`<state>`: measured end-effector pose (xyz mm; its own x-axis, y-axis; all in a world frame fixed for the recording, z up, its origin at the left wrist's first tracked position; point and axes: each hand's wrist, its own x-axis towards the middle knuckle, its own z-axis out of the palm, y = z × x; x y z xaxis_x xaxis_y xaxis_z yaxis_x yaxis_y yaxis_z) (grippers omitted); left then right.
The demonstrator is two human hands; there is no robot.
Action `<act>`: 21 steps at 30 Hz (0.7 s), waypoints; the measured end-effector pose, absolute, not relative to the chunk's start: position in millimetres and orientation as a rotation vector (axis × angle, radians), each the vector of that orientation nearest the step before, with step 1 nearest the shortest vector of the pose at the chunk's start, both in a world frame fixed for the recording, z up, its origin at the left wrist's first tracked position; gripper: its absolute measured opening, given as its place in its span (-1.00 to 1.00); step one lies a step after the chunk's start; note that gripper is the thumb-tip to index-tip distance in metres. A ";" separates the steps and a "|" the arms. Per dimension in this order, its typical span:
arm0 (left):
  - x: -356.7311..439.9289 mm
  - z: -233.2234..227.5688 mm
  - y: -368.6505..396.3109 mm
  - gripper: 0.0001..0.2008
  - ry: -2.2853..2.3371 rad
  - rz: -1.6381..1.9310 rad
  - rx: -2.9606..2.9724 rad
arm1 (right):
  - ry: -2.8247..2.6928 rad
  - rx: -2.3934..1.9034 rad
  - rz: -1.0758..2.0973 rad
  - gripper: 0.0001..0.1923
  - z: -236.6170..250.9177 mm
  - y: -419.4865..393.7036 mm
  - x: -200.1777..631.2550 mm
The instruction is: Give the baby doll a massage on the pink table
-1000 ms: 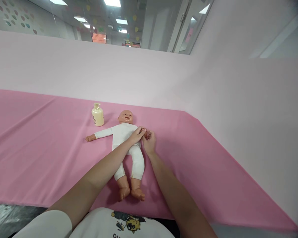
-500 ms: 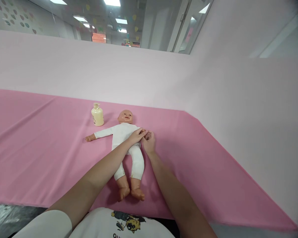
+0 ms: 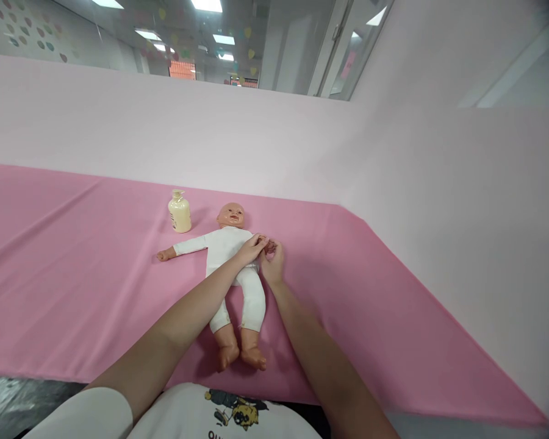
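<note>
Cream bottle (image 3: pixel 180 211) upright — contents unseen — beside doll (image 3: pixel 231 262).

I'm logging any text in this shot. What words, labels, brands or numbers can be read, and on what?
Shirt: black letters cut off by the bottom edge under a cartoon print; they cannot be read.
Bottle: a label with small marks, too small and blurred to read.
Orange sign behind the glass: blurred, not readable.
Doll, pink cloth: no text.
</note>
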<state>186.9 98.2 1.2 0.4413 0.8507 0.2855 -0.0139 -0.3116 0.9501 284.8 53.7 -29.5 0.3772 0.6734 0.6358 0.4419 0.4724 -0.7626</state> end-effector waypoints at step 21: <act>186.0 3.5 95.9 -0.65 0.749 1.037 1.615 | -1.348 -1.072 0.273 -0.69 -35.4 58.1 289.9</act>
<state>186.0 95.9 3.5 0.4333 0.8633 0.2590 -0.0254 -0.2755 0.9610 289.9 58.1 -35.4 0.2710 0.7111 0.6488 0.4025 0.5285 -0.7474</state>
